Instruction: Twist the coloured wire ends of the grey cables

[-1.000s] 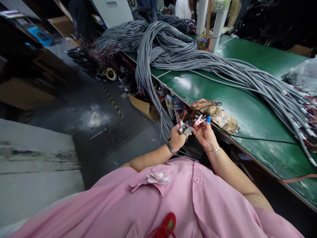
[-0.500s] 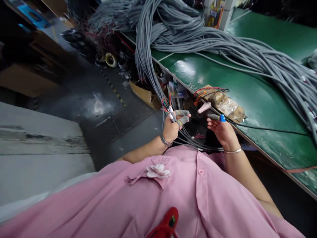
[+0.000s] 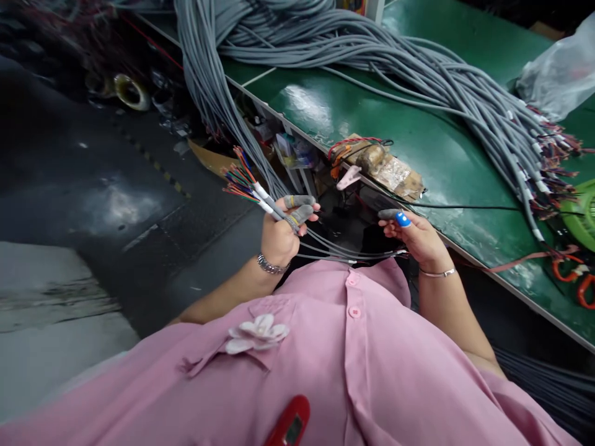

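Observation:
My left hand (image 3: 281, 232) is closed round a few grey cables (image 3: 275, 209). Their white-banded ends point up and left, with coloured wires (image 3: 239, 179) fanning out in orange, green, blue and black. Grey finger cots cover two fingers of this hand. My right hand (image 3: 416, 238) hovers in front of the table edge, its fingers loosely bent and nothing visible in them. It wears a grey cot on one finger and a blue one on the thumb. Just below it lie the white tips of more grey cables (image 3: 372, 253), which run across from my left hand.
A large bundle of grey cables (image 3: 353, 46) lies over the green table (image 3: 446, 176) and hangs off its left edge. A taped block (image 3: 390, 170) with a pink clip (image 3: 348, 178) sits at the front edge. Orange-handled scissors (image 3: 564, 267), a green basket (image 3: 581, 214) and a plastic bag (image 3: 560, 71) are at right.
The view has shifted to the right, bringing the scissors, basket and wire ends into sight. My left hand still holds the cables, whose coloured ends now stick out further to the left.

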The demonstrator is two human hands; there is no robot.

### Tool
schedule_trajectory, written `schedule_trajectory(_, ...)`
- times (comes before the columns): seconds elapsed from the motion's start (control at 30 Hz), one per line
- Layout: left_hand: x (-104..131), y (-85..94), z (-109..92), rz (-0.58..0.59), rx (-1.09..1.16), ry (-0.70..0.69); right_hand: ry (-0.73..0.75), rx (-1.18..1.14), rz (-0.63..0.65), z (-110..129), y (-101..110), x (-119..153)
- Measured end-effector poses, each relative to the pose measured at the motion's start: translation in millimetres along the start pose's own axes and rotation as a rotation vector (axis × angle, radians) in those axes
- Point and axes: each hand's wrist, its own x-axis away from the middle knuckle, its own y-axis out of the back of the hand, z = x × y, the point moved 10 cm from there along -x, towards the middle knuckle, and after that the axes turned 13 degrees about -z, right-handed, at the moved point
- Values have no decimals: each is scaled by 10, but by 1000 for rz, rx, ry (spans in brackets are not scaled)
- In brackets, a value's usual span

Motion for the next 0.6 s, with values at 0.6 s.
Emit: schedule_trajectory(0.6,-84,221,83,-24,116,89,103,797,540,-1689,-665,-343)
